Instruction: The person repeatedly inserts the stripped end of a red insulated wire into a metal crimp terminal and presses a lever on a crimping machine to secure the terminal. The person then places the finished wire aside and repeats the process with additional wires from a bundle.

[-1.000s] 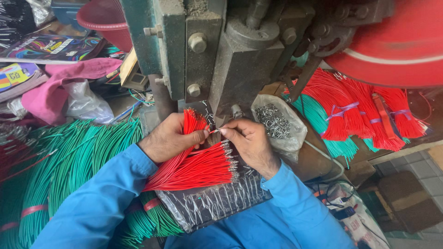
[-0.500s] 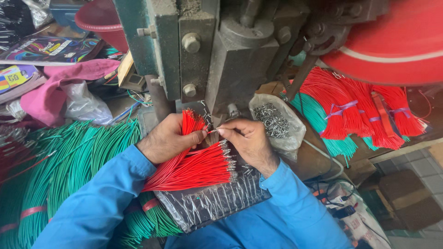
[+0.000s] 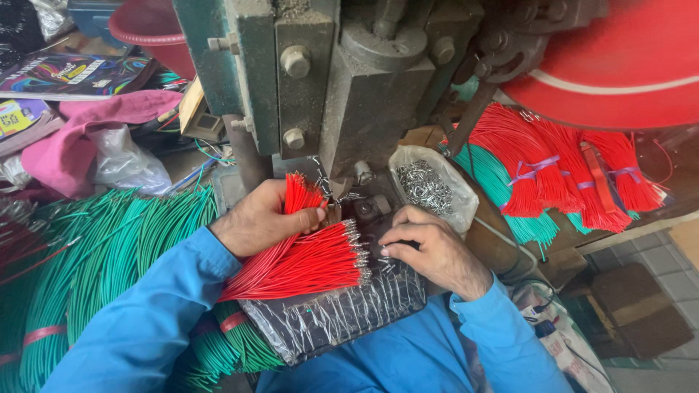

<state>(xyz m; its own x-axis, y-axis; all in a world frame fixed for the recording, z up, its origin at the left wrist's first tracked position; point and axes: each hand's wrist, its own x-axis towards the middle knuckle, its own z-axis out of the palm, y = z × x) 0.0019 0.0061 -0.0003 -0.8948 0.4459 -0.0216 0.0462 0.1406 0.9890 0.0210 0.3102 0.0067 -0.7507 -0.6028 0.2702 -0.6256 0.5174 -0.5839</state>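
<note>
Cluttered bench (image 3: 218, 164) under a grey press (image 3: 342, 94): left hand (image 3: 266, 218) clamps unfinished red wires (image 3: 298, 196); right hand (image 3: 429, 244), at three o'clock, fingers curled, settles a finished wire on the terminal-tipped pile (image 3: 313, 266); next, feed another.

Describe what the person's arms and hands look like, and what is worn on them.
Both arms wear long bright blue sleeves that end at the wrists. The left hand and the right hand are bare, with no gloves. No rings, watch or markings show.

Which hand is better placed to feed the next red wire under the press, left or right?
Probably the right hand: it is free, fingertips at the terminal ends of the fanned red wires, just below the press. The left hand is occupied gripping the upright wire bundle.
</note>
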